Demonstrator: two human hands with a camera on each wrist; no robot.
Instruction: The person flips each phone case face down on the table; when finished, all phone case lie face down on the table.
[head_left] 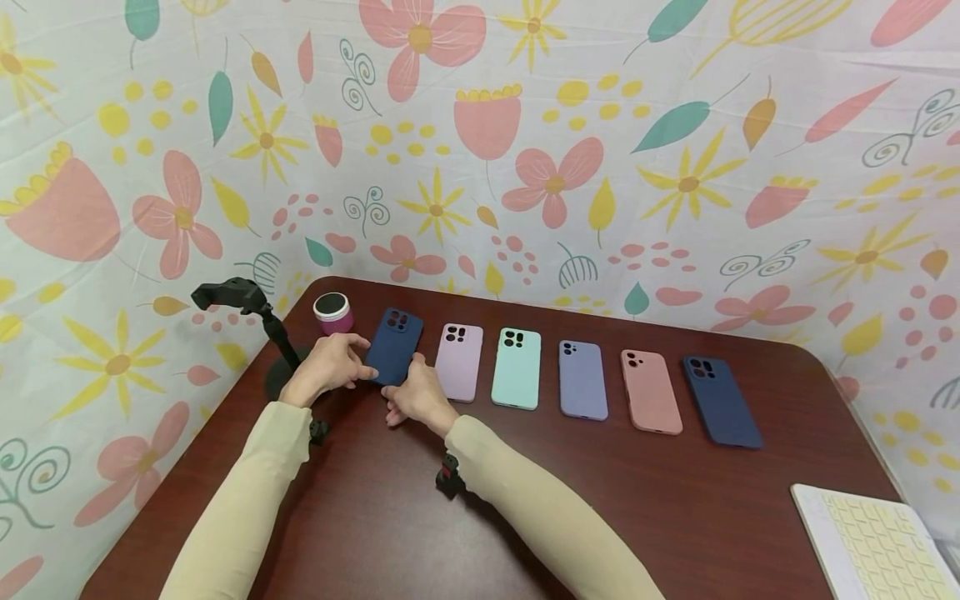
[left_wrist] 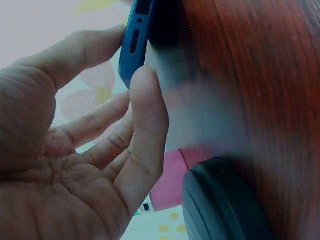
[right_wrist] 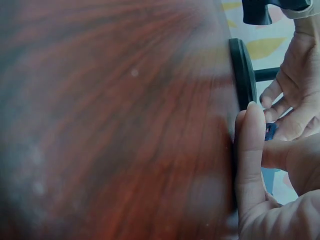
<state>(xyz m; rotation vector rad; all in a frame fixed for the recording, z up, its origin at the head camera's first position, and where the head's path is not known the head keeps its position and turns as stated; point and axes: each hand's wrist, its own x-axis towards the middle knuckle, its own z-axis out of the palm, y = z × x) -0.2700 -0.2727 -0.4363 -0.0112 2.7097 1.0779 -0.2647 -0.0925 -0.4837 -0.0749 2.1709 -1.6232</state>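
At the left end of a row, a dark blue phone case [head_left: 395, 347] lies with its camera cutouts toward the wall. My left hand [head_left: 331, 365] pinches its near left corner between thumb and finger; in the left wrist view the case's slotted end [left_wrist: 135, 42] shows between the fingertips. My right hand [head_left: 420, 395] holds the near right corner, its fingers close to the tabletop. In the right wrist view only a bit of the case [right_wrist: 270, 131] shows, the rest hidden behind fingers.
Rightward stand lilac [head_left: 459, 364], mint [head_left: 516, 371], periwinkle [head_left: 582, 383], pink [head_left: 651, 396] and another dark blue case [head_left: 722, 404]. A pink jar [head_left: 333, 315] and a black stand [head_left: 277, 333] are at left, a white keyboard [head_left: 873, 533] at the right edge.
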